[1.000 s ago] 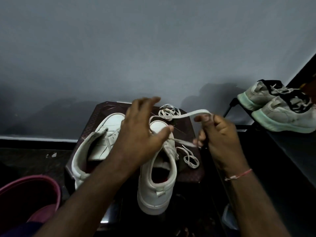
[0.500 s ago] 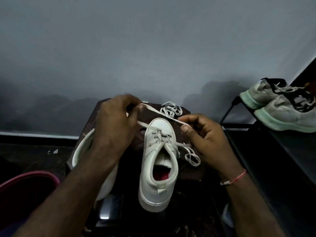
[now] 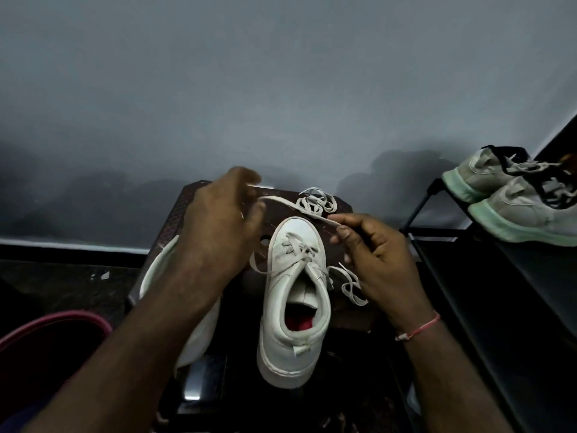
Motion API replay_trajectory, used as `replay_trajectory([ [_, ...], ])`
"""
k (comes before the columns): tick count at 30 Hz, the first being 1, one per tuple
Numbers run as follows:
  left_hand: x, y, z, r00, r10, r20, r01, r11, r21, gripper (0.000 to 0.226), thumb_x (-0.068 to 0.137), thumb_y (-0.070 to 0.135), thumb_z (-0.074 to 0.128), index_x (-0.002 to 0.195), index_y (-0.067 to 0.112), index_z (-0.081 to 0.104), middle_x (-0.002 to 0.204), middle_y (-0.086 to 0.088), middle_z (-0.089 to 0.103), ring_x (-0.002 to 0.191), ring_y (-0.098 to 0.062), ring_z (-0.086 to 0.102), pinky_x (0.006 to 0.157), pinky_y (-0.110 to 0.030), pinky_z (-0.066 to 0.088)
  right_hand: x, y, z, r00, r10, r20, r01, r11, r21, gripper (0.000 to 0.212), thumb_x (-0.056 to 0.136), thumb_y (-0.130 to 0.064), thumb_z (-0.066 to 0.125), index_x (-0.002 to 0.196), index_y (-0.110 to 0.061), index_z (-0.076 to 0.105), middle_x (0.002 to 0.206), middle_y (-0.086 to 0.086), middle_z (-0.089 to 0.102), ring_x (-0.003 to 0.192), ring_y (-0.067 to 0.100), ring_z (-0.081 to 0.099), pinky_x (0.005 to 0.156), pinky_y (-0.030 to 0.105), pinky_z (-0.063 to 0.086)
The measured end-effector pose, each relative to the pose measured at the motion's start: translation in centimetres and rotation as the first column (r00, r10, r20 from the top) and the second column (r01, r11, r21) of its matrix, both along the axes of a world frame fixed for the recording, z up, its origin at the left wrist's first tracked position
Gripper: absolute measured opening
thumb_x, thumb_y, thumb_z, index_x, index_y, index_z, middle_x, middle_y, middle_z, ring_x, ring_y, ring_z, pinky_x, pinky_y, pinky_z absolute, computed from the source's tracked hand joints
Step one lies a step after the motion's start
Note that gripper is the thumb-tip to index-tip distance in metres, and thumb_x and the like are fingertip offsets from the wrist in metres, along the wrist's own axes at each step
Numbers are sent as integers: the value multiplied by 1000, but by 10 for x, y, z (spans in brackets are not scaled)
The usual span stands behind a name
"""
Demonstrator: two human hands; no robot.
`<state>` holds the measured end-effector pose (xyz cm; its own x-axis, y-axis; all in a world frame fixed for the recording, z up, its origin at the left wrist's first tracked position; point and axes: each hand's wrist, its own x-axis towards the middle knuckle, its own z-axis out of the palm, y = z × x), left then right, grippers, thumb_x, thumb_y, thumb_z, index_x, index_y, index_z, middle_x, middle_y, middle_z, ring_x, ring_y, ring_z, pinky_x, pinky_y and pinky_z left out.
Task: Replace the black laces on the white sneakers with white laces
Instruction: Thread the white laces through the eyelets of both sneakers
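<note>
Comparing against a second ago, the flat white fabric lace (image 3: pixel 296 209) now stretches taut between left hand (image 3: pixel 218 226) and right hand (image 3: pixel 381 260), both pinching it over the half-laced white leather sneaker (image 3: pixel 293 339) on a dark stool (image 3: pixel 276 218); threading judged ongoing.

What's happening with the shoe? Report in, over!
Left hand and right hand pinch white lace, stretched above the toe. Sneaker partly laced. Nothing in the way.

Two white sneakers (image 3: pixel 295 235) (image 3: pixel 199 335), two grey-green sneakers (image 3: pixel 487 170) (image 3: pixel 530 214), two hands (image 3: pixel 218 226) (image 3: pixel 381 254), one stool (image 3: pixel 274 220), one bucket (image 3: pixel 62 320), one rack (image 3: pixel 530 292).
</note>
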<state>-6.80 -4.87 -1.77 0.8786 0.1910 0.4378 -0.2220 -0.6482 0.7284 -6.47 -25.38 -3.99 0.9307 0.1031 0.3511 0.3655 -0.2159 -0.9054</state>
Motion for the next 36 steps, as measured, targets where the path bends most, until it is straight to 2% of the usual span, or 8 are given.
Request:
replay_trajectory([
  [3, -6, -14, 1, 972, -231, -30, 232, 973, 19, 56, 80, 17, 78, 130, 29, 56, 114, 8, 63, 71, -10, 57, 79, -27, 52, 0, 6, 1, 999, 23, 44, -21, 999, -41, 20, 94, -6, 59, 103, -19, 72, 71, 0, 66, 65, 1, 58, 64, 19, 46],
  [8, -7, -24, -3, 974, -219, 61, 221, 975, -15, 11, 84, 10, 72, 93, 15, 76, 72, 13, 65, 63, 2, 59, 65, -18, 48, -5, 11, -1, 989, 137, 58, -119, 965, -235, 31, 97, 2, 49, 118, -13, 65, 76, -14, 62, 62, -2, 55, 63, 9, 40],
  [11, -6, -22, -3, 959, -254, 125, 247, 966, 72, 24, 80, 16, 70, 104, 14, 71, 104, 4, 63, 88, -5, 62, 82, -19, 48, -3, 5, -7, 995, 50, 83, -9, 900, -437, 31, 97, -1, 48, 118, -18, 62, 75, -21, 64, 67, 1, 60, 64, 9, 42],
  [17, -34, -29, -8, 894, -303, -329, 401, 869, 290, 63, 69, 47, 64, 126, 32, 43, 120, 11, 45, 108, -13, 53, 90, -36, 48, 0, 3, -12, 944, -181, -275, 217, 970, 108, 14, 94, -8, 60, 85, -18, 63, 80, -5, 71, 70, 8, 61, 66, 28, 49],
  [21, -38, -41, -15, 969, -87, -231, 165, 924, 346, 40, 78, 42, 67, 113, 31, 51, 106, 6, 42, 98, -19, 56, 75, -35, 46, -15, 17, -11, 904, 33, -426, 160, 899, 408, 9, 86, -1, 65, 85, -10, 67, 72, 5, 68, 60, 11, 58, 55, 19, 49],
  [27, -50, -39, -25, 990, -14, -141, 31, 993, 116, 41, 70, 41, 74, 100, 32, 46, 81, 10, 60, 76, -14, 59, 68, -35, 46, -23, 20, -15, 901, 89, -424, 145, 860, 488, 21, 76, -15, 69, 93, -3, 61, 80, 12, 73, 63, 14, 62, 61, 22, 49],
  [31, -63, -40, -37, 999, -46, -10, 47, 986, 162, 36, 68, 22, 79, 77, 28, 44, 68, 12, 54, 63, -9, 49, 58, -29, 37, -30, 24, -15, 908, 111, -404, 110, 868, 485, 9, 65, -18, 75, 72, -15, 70, 71, 7, 67, 61, 12, 58, 59, 22, 50],
  [36, -72, -41, -44, 990, -62, 129, 39, 984, 172, 35, 70, 15, 71, 71, 28, 39, 82, 10, 56, 67, -15, 54, 55, -39, 45, -32, 13, -10, 905, 124, -408, 27, 938, 346, 7, 80, -1, 70, 84, -5, 66, 67, 4, 67, 58, 10, 59, 57, 18, 52],
])
